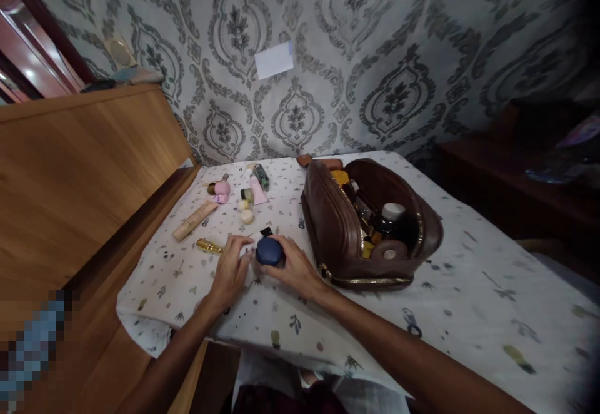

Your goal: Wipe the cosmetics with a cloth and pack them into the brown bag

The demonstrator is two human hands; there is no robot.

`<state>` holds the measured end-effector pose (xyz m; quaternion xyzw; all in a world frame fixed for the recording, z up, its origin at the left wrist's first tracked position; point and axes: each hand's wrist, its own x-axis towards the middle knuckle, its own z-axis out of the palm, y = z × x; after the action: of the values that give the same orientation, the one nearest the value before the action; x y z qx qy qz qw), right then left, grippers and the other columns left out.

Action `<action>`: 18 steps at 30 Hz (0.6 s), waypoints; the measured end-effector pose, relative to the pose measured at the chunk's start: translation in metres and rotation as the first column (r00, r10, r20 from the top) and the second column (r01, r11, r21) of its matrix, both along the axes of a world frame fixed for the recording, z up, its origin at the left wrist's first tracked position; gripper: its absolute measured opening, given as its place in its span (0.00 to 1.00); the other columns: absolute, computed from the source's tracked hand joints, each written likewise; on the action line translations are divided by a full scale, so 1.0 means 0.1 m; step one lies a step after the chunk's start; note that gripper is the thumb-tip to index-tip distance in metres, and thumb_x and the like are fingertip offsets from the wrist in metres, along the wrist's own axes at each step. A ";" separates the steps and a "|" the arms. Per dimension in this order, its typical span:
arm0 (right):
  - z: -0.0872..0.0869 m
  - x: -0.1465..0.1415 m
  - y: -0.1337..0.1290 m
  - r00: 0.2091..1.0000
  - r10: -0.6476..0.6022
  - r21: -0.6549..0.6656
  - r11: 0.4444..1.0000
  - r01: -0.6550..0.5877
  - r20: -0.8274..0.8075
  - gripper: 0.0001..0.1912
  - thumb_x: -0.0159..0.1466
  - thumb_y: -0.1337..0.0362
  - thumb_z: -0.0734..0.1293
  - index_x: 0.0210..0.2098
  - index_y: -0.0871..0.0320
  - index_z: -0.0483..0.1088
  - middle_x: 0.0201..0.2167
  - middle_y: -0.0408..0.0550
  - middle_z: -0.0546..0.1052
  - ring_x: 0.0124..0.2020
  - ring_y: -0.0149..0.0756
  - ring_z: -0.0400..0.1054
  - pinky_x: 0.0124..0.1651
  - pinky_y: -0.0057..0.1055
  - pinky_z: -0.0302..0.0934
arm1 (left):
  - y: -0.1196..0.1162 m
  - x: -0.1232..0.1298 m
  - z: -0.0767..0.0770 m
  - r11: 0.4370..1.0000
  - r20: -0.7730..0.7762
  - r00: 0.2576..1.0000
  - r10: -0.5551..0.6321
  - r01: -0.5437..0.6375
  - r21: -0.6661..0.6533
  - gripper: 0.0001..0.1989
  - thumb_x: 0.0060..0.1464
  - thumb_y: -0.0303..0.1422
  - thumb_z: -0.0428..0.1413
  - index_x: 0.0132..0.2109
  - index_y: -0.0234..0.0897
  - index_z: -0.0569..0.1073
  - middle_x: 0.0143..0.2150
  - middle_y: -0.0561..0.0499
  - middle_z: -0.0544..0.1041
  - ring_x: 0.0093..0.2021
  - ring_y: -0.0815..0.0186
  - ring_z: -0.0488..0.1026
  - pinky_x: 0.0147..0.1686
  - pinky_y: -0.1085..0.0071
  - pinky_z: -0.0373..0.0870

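Observation:
A round dark blue container (269, 251) is on the patterned cloth near the front of the table. My right hand (296, 269) curls around its right side, thumb and fingers closed on it. Just left of the container is my left hand (233, 271), its fingers apart and bent a little, with a small gap to the container. A gold tube (209, 246) lies beside the left hand's fingers. Behind the container is a small black piece (266, 231). The brown zip bag (335, 226) stands unzipped to the right, holding bottles such as a dark one with a white cap (392, 212).
At the left back lie a beige tube (195, 220), a pink tube (257, 191), a green bottle (261, 177), a small cream-coloured jar (246, 216) and several other cosmetics. A wooden panel (94, 170) borders the table's left side. The patterned wall (300, 114) rises behind.

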<state>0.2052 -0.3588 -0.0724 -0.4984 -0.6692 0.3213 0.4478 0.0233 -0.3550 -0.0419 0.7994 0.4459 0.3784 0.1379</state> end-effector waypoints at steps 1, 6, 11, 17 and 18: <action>-0.01 0.00 0.00 0.999 0.012 0.013 1.000 -0.012 0.044 0.30 0.52 0.62 0.73 0.53 0.58 0.66 0.46 0.51 0.74 0.47 0.46 0.67 0.51 0.40 0.60 | -0.01 0.03 -0.03 0.999 -0.018 0.999 -0.027 0.028 0.033 0.13 0.67 0.34 0.44 0.52 0.38 0.69 0.50 0.43 0.72 0.53 0.59 0.70 0.54 0.59 0.67; -0.11 0.01 0.02 0.984 0.036 0.097 0.994 -0.053 0.175 0.19 0.52 0.68 0.69 0.45 0.60 0.70 0.41 0.53 0.75 0.43 0.47 0.67 0.48 0.41 0.62 | 0.02 0.14 -0.13 0.947 -0.265 0.943 -0.201 0.256 0.192 0.19 0.67 0.33 0.45 0.63 0.38 0.64 0.62 0.39 0.67 0.63 0.56 0.62 0.62 0.53 0.63; -0.23 0.01 0.07 0.979 0.036 0.182 0.980 -0.074 0.200 0.18 0.52 0.70 0.68 0.43 0.60 0.70 0.42 0.55 0.75 0.45 0.49 0.67 0.50 0.43 0.61 | 0.10 0.20 -0.05 0.920 -0.483 0.861 -0.160 0.307 0.243 0.20 0.65 0.37 0.50 0.60 0.32 0.66 0.57 0.37 0.70 0.58 0.53 0.66 0.57 0.53 0.69; -0.25 0.01 0.06 0.984 0.013 0.164 0.986 -0.043 0.176 0.16 0.54 0.68 0.68 0.43 0.62 0.69 0.42 0.58 0.75 0.46 0.50 0.67 0.51 0.44 0.62 | 0.10 0.33 0.08 0.951 -0.647 0.762 0.021 0.186 0.249 0.16 0.64 0.43 0.51 0.51 0.38 0.71 0.48 0.44 0.74 0.47 0.55 0.72 0.35 0.64 0.75; -0.24 0.01 0.06 0.985 0.019 0.158 0.986 -0.047 0.174 0.15 0.54 0.68 0.68 0.42 0.63 0.69 0.42 0.58 0.75 0.46 0.50 0.67 0.50 0.44 0.62 | 0.09 0.35 0.09 0.953 -0.657 0.752 0.041 0.169 0.253 0.13 0.64 0.43 0.51 0.48 0.39 0.71 0.46 0.45 0.74 0.46 0.56 0.72 0.33 0.66 0.74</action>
<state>0.2059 -0.3529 -0.0962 -0.4751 -0.7374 0.2293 0.4217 0.0580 -0.3455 -0.0330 0.9073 0.3757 0.1317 -0.1353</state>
